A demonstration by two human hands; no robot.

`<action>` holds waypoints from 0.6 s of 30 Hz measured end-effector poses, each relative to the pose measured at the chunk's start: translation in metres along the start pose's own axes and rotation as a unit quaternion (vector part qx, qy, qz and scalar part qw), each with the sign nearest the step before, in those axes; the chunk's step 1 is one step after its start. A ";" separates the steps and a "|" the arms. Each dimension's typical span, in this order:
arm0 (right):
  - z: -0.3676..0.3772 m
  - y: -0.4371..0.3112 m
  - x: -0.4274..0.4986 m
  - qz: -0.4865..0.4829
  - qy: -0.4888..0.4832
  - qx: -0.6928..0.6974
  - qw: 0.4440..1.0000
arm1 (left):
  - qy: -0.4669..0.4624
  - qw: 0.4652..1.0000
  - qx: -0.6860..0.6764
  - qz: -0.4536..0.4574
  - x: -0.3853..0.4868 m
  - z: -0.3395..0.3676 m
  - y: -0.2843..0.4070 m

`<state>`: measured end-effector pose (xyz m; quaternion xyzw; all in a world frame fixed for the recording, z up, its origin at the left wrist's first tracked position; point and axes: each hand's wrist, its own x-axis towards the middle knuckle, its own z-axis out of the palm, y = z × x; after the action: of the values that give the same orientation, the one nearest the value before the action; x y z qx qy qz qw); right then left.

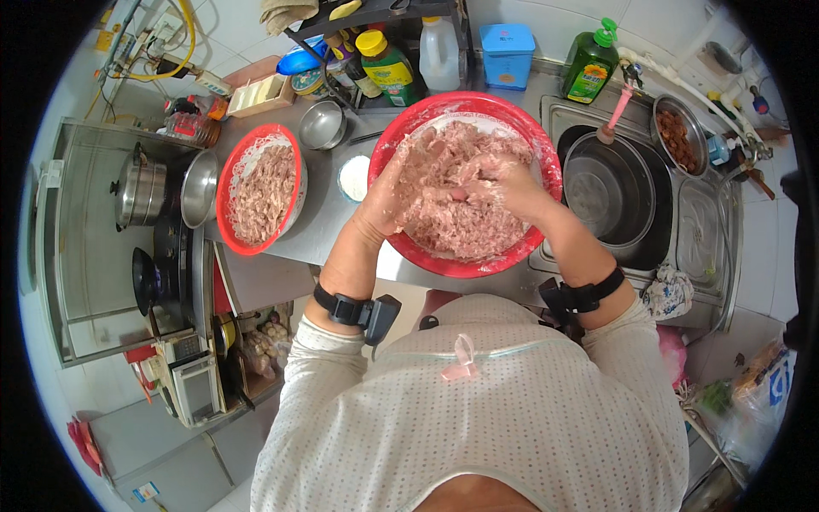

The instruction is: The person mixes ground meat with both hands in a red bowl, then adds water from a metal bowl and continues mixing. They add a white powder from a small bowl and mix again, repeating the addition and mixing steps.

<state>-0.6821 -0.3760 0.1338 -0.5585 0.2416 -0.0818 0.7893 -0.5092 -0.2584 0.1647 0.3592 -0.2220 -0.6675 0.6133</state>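
A large red plastic basin (475, 267) full of raw minced meat (470, 233) stands on the metal counter before me. My left hand (400, 185) lies against the meat at the basin's left side, smeared with bits of it. At the right, my right hand (508, 185) has its fingers curled in the mince; they are coated with meat and pale paste, and whether they close on any is unclear. Left of the basin are a small bowl of white powder (354, 179) and a red-rimmed basket (221, 221) holding more shredded meat.
To the right is a sink (551, 109) with a metal pot (608, 192) in it and a bowl of brown pieces (659, 105) by the tap. Steel bowls (322, 125) and a stove with a steamer pot (142, 192) are at left. Bottles (390, 70) and a blue container (507, 57) line the back.
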 end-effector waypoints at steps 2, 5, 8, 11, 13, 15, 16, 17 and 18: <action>-0.006 -0.009 -0.005 -0.146 -0.006 -0.082 0.986 | 0.046 0.998 0.044 0.018 -0.003 -0.003 0.001; -0.007 -0.010 -0.009 -0.298 0.074 -0.245 0.920 | 0.088 0.995 0.031 0.038 -0.007 -0.003 0.000; 0.001 0.008 -0.006 -0.312 0.079 -0.258 0.911 | 0.134 0.990 -0.007 0.050 -0.007 0.002 -0.003; 0.004 0.037 -0.010 -0.076 0.102 -0.590 0.797 | 0.182 0.982 -0.005 0.055 -0.005 0.008 -0.009; 0.006 0.046 -0.008 -0.253 0.161 -0.513 0.804 | 0.214 0.974 -0.041 0.055 -0.003 0.013 -0.014; 0.016 0.050 -0.009 -0.344 0.181 -0.480 0.786 | 0.255 0.964 -0.059 0.053 -0.001 0.020 -0.021; 0.022 0.050 -0.009 -0.374 0.179 -0.493 0.765 | 0.246 0.965 -0.059 0.064 0.001 0.023 -0.023; 0.027 0.048 -0.008 -0.402 0.171 -0.529 0.728 | 0.230 0.969 -0.055 0.069 0.002 0.025 -0.025; 0.031 0.048 -0.008 -0.402 0.167 -0.532 0.726 | 0.228 0.970 -0.060 0.063 0.002 0.026 -0.027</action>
<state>-0.6809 -0.3293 0.1004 -0.9089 0.1258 -0.3418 0.2031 -0.5466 -0.2600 0.1615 0.4496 -0.0578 -0.5400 0.7092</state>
